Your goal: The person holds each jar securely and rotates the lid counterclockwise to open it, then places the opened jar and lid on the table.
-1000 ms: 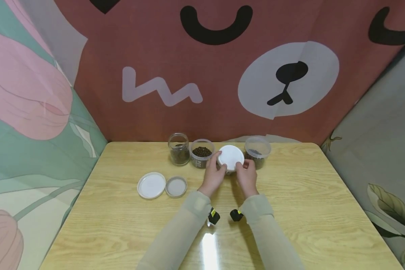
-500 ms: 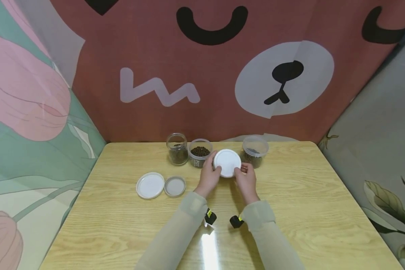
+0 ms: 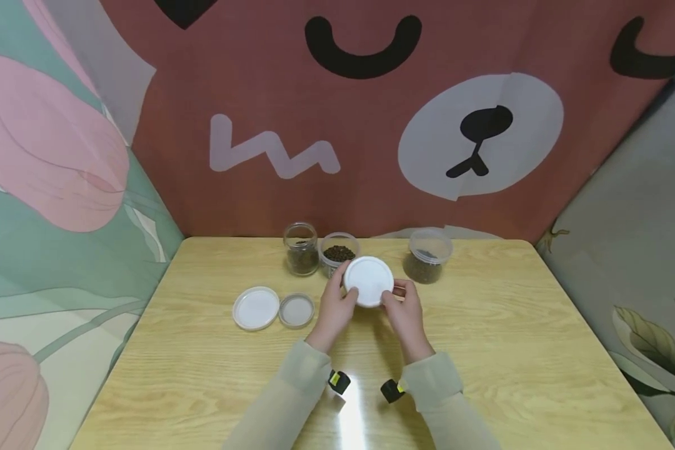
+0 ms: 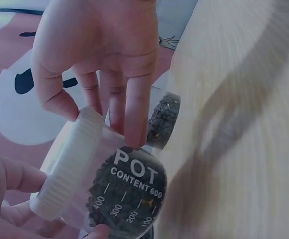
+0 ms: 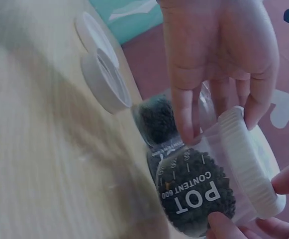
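Observation:
Both hands hold one clear plastic jar (image 4: 122,191) with a white screw lid (image 3: 369,281) and dark grains inside. Its side reads "POT CONTENT 600" above a printed scale. My left hand (image 3: 332,312) grips it from the left, thumb at the lid's edge. On the other side my right hand (image 3: 406,319) grips it, its thumb also at the lid and its fingers along the clear wall, as the left wrist view shows. In the head view the lid hides most of the jar, which is tilted with its top toward me.
Behind stand an open glass jar (image 3: 300,259), an open plastic tub (image 3: 340,240) of brown grains, partly hidden by the left hand and lid, and another plastic tub (image 3: 427,256) at right. A white lid (image 3: 255,308) and a smaller grey-rimmed lid (image 3: 296,310) lie at left on the wooden table (image 3: 500,350).
Both hands have brought the jar toward me and a little left, away from the tub at right. Its white lid now faces me more squarely. The other containers and loose lids stay put.

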The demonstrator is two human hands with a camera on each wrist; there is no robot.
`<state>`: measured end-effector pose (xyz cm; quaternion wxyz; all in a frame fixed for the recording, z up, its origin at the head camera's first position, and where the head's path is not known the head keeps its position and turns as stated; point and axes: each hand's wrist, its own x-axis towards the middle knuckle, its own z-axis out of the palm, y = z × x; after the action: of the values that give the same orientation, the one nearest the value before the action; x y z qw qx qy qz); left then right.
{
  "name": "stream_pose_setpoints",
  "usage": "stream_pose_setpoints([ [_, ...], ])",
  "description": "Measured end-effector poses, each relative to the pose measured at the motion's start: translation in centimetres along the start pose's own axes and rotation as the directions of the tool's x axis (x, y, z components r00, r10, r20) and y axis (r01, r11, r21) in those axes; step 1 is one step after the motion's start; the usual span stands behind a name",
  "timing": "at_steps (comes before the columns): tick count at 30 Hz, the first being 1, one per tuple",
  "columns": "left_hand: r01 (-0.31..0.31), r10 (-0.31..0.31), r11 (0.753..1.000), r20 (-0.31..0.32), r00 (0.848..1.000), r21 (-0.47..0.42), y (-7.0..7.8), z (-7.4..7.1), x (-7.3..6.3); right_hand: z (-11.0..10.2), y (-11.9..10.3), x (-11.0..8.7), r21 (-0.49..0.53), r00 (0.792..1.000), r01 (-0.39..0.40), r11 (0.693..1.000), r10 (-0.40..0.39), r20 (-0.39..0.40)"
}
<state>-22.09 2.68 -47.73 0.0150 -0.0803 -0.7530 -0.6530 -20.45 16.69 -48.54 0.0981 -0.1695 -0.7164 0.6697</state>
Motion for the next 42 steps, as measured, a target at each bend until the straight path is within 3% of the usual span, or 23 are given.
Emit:
stream_pose_setpoints([
  [8,0.05,-0.05,0.999,0.021,0.999,-0.01,-1.7,-1.5,-1.6,0.3,0.7,-1.6,0.051,0.994,-0.066,0.997,0.061,0.087],
  [11,0.075,-0.074,0.997,0.022,0.997,-0.015,-1.9,-1.8,-2.3,0.3,0.9,-2.1,0.029,0.994,-0.062,0.998,0.059,0.095],
  [19,0.069,-0.069,0.996,-0.006,0.998,0.049,-2.2,-1.9,-3.8,0.1,1.2,-3.3,-0.043,0.993,-0.05,0.998,0.054,0.104],
  [29,0.049,-0.047,0.995,-0.032,0.998,0.084,-2.3,-1.8,-4.7,-0.3,1.2,-4.1,-0.145,0.994,0.037,0.989,-0.021,0.111],
  [36,0.047,-0.047,0.993,-0.01,0.999,0.104,-2.5,-1.8,-4.7,-0.4,2.1,-3.7,-0.199,0.988,0.122,0.972,-0.1,0.116],
  [42,0.062,-0.064,0.994,0.024,0.998,0.088,-2.9,-1.9,-4.9,-0.8,2.6,-3.4,-0.22,0.985,0.137,0.966,-0.108,0.138],
])
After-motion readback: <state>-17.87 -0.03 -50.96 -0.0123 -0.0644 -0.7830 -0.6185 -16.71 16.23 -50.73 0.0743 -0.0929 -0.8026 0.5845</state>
